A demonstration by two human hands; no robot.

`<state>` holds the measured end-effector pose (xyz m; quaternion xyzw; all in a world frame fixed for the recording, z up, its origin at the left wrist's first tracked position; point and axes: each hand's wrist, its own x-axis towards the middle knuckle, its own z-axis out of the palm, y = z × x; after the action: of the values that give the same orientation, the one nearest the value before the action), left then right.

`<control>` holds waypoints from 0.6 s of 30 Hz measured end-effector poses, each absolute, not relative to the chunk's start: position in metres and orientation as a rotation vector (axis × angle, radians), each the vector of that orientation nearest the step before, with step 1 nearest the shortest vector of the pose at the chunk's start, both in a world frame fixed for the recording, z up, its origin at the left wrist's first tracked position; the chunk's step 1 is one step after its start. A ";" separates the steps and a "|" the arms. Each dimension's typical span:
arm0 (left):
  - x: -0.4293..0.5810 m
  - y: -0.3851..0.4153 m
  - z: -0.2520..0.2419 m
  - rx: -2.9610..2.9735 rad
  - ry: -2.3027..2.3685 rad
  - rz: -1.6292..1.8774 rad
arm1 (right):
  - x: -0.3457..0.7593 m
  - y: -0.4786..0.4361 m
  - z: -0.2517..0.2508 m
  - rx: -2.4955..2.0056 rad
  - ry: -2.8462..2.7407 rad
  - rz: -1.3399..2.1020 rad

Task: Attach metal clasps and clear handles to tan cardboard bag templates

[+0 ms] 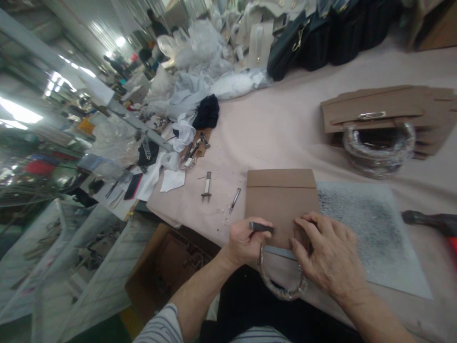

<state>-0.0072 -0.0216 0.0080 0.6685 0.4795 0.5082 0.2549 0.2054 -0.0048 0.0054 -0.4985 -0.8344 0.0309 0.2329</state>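
Observation:
A brown, leather-looking bag panel lies flat at the table's near edge, with a seam across its far part. My left hand is closed round a short, dark, flat-ended tool, whose tip is over the panel; its exact kind is unclear. My right hand rests on the panel's right side, thumb and fingers bent about a curled brown part near the edge. A plastic-wrapped bag handle loops down from the near edge, below a pale grey strip.
A speckled pale sheet lies right, beside a hammer-like tool. Stacked brown bag parts stand behind it. A pen-like tool and metal caliper-like tool lie left. Black bags line the back; a cardboard box sits below.

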 end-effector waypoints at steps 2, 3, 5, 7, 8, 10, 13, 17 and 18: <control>-0.005 -0.022 0.010 1.777 1.268 1.354 | 0.205 -0.005 0.006 -1.367 -2.295 0.088; -0.004 -0.021 0.010 1.729 1.273 1.353 | 0.205 -0.005 0.006 -1.370 -2.294 0.089; -0.001 -0.019 0.011 1.671 1.299 1.353 | 0.205 -0.005 0.006 -1.377 -2.287 0.094; 0.002 -0.017 0.012 1.706 1.305 1.330 | 0.205 -0.006 0.006 -1.383 -2.282 0.104; 0.003 -0.016 0.012 1.731 1.304 1.310 | 0.205 -0.006 0.006 -1.383 -2.282 0.105; 0.004 -0.015 0.012 1.749 1.304 1.296 | 0.205 -0.006 0.006 -1.382 -2.285 0.101; 0.005 -0.015 0.012 1.736 1.310 1.312 | 0.206 -0.006 0.005 -1.385 -2.286 0.098; 0.007 -0.014 0.012 1.739 1.317 1.306 | 0.206 -0.006 0.004 -1.386 -2.284 0.109; 0.007 -0.014 0.012 1.748 1.319 1.297 | 0.206 -0.006 0.004 -1.384 -2.283 0.112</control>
<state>0.0068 -0.0144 0.0124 0.6564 0.4954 0.4873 0.2938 0.2056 -0.0064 0.0044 -0.5037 -0.8310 0.0406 0.2326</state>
